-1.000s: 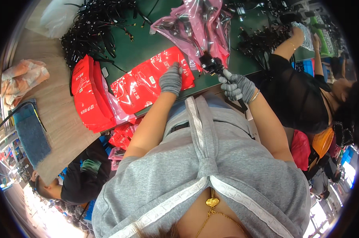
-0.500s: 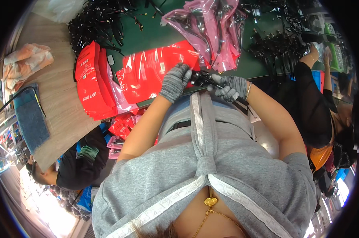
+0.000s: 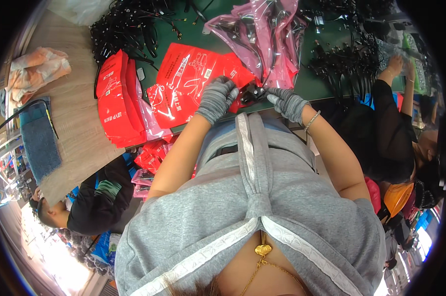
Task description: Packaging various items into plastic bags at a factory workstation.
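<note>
My left hand (image 3: 217,100), in a grey striped glove with bare fingertips hidden from view, is closed on the near edge of a glossy red plastic bag (image 3: 183,74). The bag lies flat on the table, its right end by a black part (image 3: 251,93) with a rounded, shiny body. What kind of part it is I cannot make out. My right hand (image 3: 288,104), gloved alike, has its fingers together at the right side of that part. How far the part sits inside the bag is hard to tell.
Red bags (image 3: 117,98) are stacked at the left. Pink clear-fronted bags (image 3: 272,44) with black contents lie beyond my hands. Black cable bundles (image 3: 124,32) sit far left, more black parts (image 3: 344,61) far right. Co-workers sit on both sides; one person's hand (image 3: 394,64) shows right.
The red bag has turned and flattened, showing its printed face. The black part has moved to the bag's right end, and the long black piece trailing under my right hand is no longer visible.
</note>
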The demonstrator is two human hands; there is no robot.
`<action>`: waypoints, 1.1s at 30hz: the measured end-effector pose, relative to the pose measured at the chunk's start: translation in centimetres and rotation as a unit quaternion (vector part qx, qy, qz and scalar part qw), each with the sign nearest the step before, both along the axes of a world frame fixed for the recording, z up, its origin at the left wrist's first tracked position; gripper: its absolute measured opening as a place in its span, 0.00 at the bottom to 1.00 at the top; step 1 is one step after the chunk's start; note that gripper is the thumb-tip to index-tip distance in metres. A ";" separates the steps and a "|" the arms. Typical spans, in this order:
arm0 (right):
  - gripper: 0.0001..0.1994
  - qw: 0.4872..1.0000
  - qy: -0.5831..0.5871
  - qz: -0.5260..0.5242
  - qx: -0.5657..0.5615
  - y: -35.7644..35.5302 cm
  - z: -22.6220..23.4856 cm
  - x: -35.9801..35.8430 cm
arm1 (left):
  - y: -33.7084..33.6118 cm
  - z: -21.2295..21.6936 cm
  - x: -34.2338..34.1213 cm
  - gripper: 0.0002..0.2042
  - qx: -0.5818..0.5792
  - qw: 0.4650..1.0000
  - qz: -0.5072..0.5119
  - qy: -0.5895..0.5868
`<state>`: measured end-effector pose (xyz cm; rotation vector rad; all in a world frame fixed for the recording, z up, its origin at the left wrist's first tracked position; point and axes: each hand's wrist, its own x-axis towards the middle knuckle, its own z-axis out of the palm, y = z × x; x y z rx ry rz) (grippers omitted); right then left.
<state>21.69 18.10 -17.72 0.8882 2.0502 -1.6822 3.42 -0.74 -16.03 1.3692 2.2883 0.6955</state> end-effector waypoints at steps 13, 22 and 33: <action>0.19 0.999 -0.026 0.022 0.031 -1.6 4.4 -1.8 | 1.7 3.8 0.5 0.09 0.119 0.991 -0.035 -0.054; 0.31 0.982 0.091 0.075 0.147 -2.9 11.5 -4.8 | 3.5 8.7 0.5 0.12 0.219 0.960 0.023 -0.171; 0.22 0.948 0.159 -0.267 -0.066 4.6 8.0 -5.3 | 4.1 19.8 -9.7 0.16 0.546 0.618 0.222 -0.520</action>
